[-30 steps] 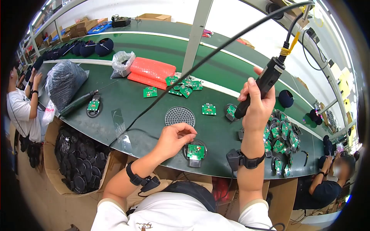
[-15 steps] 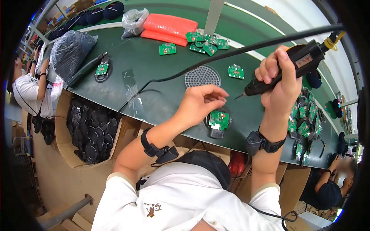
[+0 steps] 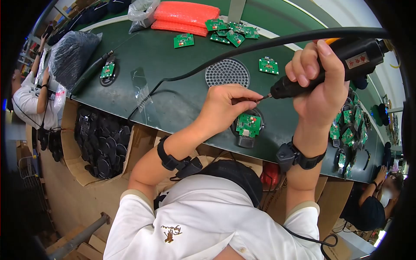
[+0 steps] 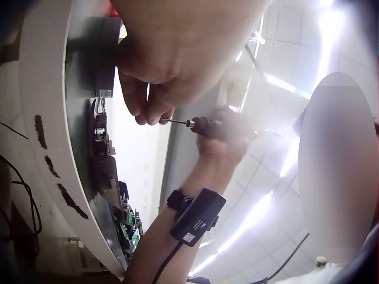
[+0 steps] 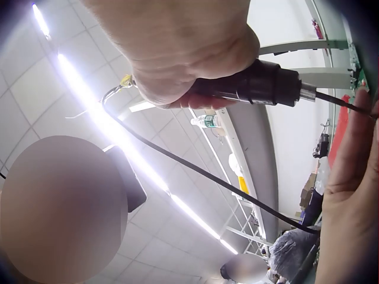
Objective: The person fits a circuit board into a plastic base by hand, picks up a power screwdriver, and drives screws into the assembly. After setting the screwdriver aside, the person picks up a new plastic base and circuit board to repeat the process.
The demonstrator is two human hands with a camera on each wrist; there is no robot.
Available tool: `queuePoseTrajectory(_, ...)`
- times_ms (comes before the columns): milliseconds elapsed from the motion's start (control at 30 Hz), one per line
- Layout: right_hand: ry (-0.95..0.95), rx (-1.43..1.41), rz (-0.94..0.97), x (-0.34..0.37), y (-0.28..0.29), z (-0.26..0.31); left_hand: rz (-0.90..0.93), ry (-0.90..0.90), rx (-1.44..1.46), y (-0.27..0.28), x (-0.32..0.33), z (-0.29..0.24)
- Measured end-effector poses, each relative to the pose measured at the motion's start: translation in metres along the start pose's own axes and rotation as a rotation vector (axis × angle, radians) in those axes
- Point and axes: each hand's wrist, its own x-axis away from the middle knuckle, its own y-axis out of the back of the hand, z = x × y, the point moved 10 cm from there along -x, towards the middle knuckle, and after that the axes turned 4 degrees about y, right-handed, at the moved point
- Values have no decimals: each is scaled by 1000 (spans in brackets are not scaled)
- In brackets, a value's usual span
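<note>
My right hand [image 3: 323, 84] grips a black electric screwdriver [image 3: 288, 88], its thin bit [image 5: 336, 102] pointing left. The thumb and forefinger of my left hand [image 3: 223, 106] pinch together right at the bit's tip. What tiny piece they hold there I cannot tell; the fingertips hide it. Just below them on the bench lies a green circuit board [image 3: 248, 125], set on a round black housing [image 3: 245, 142] with a block-shaped end toward me. In the left wrist view, the bit [image 4: 177, 122] meets the left fingertips above the bench.
A perforated grey disc [image 3: 227, 73] lies beyond my left hand, a loose board [image 3: 268, 66] to its right. More boards [image 3: 234, 32] lie by red bubble wrap [image 3: 186, 15]. Assembled units [image 3: 349, 125] pile up at right. The screwdriver's cable [image 3: 190, 73] crosses the bench. A carton [image 3: 73, 160] holds black parts.
My right hand has lowered the screwdriver from upright to nearly level and brought its bit leftward to the left fingertips. My left hand stays above the board. The head view has shifted.
</note>
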Motion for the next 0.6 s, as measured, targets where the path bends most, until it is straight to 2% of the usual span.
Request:
queuePoseTrajectory(433, 7, -80, 81, 3, -2, -6, -10, 30, -10, 1, 1, -3)
queuePoseTrajectory(533, -3, -32, 27, 6, -3, -4, -8, 5, -37, 2, 4, -9)
queuePoseTrajectory(600, 1, -9, 30, 9, -2, -3, -113, -67, -239, 15, 15, -21)
